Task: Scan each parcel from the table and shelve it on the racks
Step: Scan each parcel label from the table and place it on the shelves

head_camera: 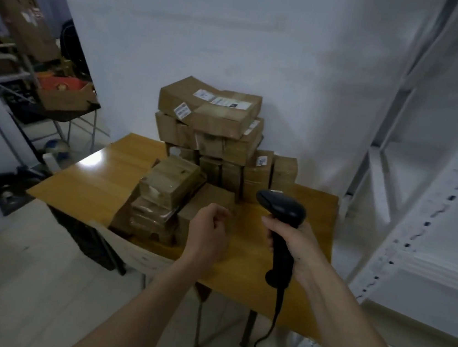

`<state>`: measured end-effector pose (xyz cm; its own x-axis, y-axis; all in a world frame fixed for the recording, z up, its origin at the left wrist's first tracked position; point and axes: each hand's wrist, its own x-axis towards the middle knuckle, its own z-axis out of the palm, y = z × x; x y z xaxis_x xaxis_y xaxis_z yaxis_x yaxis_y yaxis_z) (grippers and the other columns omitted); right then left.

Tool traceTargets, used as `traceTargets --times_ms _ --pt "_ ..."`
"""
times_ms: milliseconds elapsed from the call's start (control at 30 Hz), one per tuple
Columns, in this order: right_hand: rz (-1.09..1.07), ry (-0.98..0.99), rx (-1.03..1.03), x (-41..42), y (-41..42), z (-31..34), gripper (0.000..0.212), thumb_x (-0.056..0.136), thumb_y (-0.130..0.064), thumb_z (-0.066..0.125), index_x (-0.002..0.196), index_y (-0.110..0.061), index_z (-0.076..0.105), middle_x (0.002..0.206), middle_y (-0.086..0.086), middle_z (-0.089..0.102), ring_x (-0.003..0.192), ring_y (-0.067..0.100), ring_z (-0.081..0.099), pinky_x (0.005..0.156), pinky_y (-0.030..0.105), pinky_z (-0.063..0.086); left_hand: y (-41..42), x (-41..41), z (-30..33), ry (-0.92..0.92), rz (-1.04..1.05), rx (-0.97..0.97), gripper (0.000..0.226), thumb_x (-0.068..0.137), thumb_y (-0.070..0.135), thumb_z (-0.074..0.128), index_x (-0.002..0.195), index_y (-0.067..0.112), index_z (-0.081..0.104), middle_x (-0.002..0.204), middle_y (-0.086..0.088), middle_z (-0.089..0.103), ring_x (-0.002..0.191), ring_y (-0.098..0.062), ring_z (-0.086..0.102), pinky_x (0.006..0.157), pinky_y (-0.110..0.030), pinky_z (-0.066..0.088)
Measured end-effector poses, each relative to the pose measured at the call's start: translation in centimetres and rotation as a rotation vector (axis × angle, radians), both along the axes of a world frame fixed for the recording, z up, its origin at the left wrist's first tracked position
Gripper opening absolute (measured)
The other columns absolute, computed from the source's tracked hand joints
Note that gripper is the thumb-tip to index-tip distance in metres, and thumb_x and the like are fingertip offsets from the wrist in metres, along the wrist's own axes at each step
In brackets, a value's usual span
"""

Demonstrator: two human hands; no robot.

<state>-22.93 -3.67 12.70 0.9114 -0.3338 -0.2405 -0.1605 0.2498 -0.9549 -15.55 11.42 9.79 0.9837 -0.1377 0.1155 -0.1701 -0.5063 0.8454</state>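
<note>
A: Our right hand [296, 246] is wrapped round the handle of the scanner [282, 208], its head pointing ahead and to the left, the cord hanging down below our wrist. Our left hand [209, 230] hovers with its fingers loosely curled, holding nothing.

B: And the parcels [206, 133]?

A: Just beyond the left hand lies a flat box [213, 197]; further left of it a small leaning pile, its top box [170, 182] tilted. Behind both, well ahead of our hands, the tall stack sits on the counter [88, 185]. The racks [432, 198] stand off to the right of our right hand.

B: How will they handle?

A: They're taped cardboard, so we judge them stiff, fairly light and a bit slick on the tape. We'd take the top of the leaning pile by its long edges, one-handed, label up. We'd leave the lower ones, or the pile may slide.
</note>
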Motion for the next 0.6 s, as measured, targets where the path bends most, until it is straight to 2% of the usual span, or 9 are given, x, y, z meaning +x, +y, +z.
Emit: traceTargets --times_ms 133,267,333,433,600 --pt "-0.048 0.102 0.037 3.2 3.6 -2.5 0.011 0.082 -0.013 0.075 0.083 -0.005 0.068 0.059 0.003 0.06 0.05 0.015 0.056 0.049 0.026 0.049 4.6 2.9 -2.2 0.061 0.031 0.088 0.027 0.092 0.0 0.047 0.093 0.025 0.057 0.098 0.005 0.05 0.077 -0.001 0.045 0.061 -0.011 0.032" --pt "-0.091 0.194 0.055 5.1 5.7 -4.5 0.016 0.081 -0.012 0.076 0.091 -0.001 0.07 0.059 0.004 0.061 0.049 0.015 0.058 0.047 0.025 0.049 7.0 5.1 -4.2 0.138 -0.022 0.154 0.018 0.09 0.006 0.055 0.103 0.018 0.057 0.109 0.0 0.047 0.079 -0.004 0.046 0.064 -0.012 0.035" --pt "-0.118 0.226 0.046 6.1 6.0 -5.1 0.015 0.081 -0.013 0.076 0.09 -0.002 0.07 0.058 0.003 0.062 0.049 0.015 0.058 0.047 0.025 0.05 7.3 6.1 -4.8 0.185 -0.039 0.133 0.018 0.095 0.013 0.053 0.111 0.015 0.06 0.106 0.002 0.054 0.084 -0.008 0.053 0.068 -0.017 0.04" --pt "-0.142 0.262 0.052 7.8 6.1 -6.0 0.013 0.08 -0.014 0.077 0.087 -0.004 0.07 0.055 0.002 0.062 0.048 0.014 0.058 0.047 0.026 0.05 7.8 7.5 -5.4 0.224 -0.052 0.118 0.023 0.1 0.017 0.045 0.11 0.017 0.066 0.089 0.005 0.063 0.077 -0.009 0.06 0.06 -0.019 0.043" --pt "-0.179 0.286 0.101 10.7 5.3 -7.4 0.014 0.079 -0.014 0.078 0.087 -0.005 0.07 0.055 0.001 0.063 0.049 0.014 0.059 0.05 0.026 0.051 7.6 10.4 -6.1 0.217 -0.033 0.19 0.024 0.098 0.017 0.047 0.11 0.02 0.068 0.094 0.001 0.067 0.072 -0.008 0.06 0.057 -0.019 0.042"
